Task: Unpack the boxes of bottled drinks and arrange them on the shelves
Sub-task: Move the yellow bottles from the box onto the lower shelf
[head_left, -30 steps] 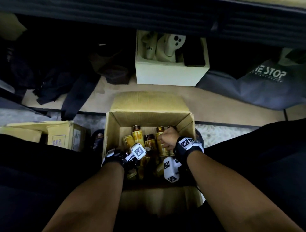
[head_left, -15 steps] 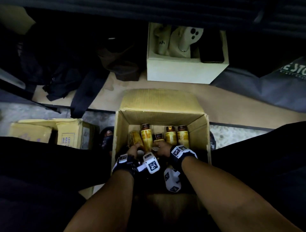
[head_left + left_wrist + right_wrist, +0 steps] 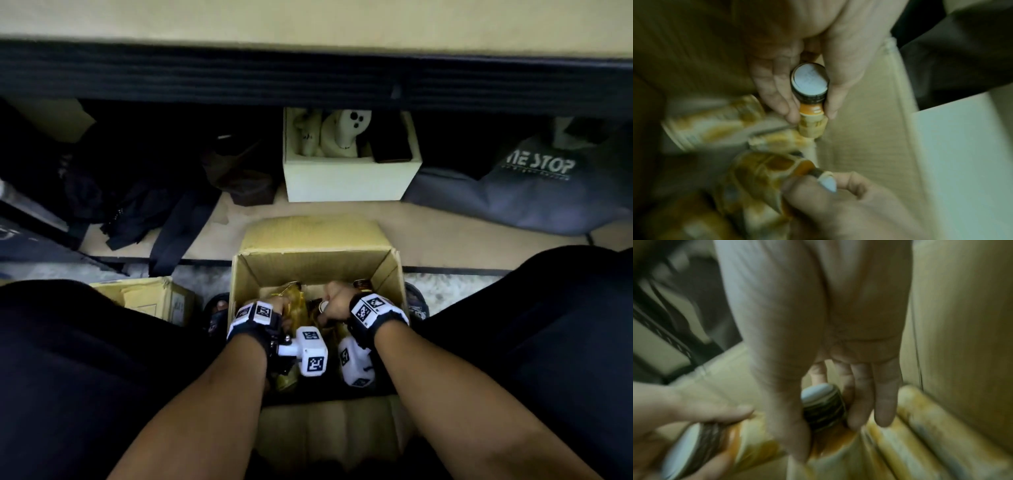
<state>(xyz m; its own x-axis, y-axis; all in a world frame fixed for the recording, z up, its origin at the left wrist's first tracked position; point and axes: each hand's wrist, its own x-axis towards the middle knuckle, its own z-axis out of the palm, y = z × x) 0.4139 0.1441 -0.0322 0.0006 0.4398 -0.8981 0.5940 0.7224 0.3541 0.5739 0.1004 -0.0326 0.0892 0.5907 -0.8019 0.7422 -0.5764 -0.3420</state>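
Note:
An open cardboard box point(image 3: 310, 263) sits on the floor between my knees, holding several amber bottles with yellow-orange labels and dark caps. My left hand point(image 3: 278, 306) is inside it. In the left wrist view, my left hand point(image 3: 810, 115) pinches the neck of one bottle point(image 3: 810, 128) just under its white-topped cap. My right hand point(image 3: 337, 301) is beside it, and in the right wrist view my right hand point(image 3: 826, 431) grips a second bottle point(image 3: 824, 410) by the cap. Other bottles point(image 3: 715, 123) lie tilted, blurred, in the box.
A low shelf point(image 3: 342, 212) in front carries a white box point(image 3: 349, 181) of pale figures, a grey bag point(image 3: 534, 195) at the right and dark clothing point(image 3: 137, 192) at the left. A smaller cardboard box point(image 3: 150, 298) stands by my left knee. A dark shelf edge point(image 3: 308, 78) runs overhead.
My left hand has reached forward into the box and taken a bottle. My right hand left the back-row bottle and now grips another nearer the middle. The head view has tilted up.

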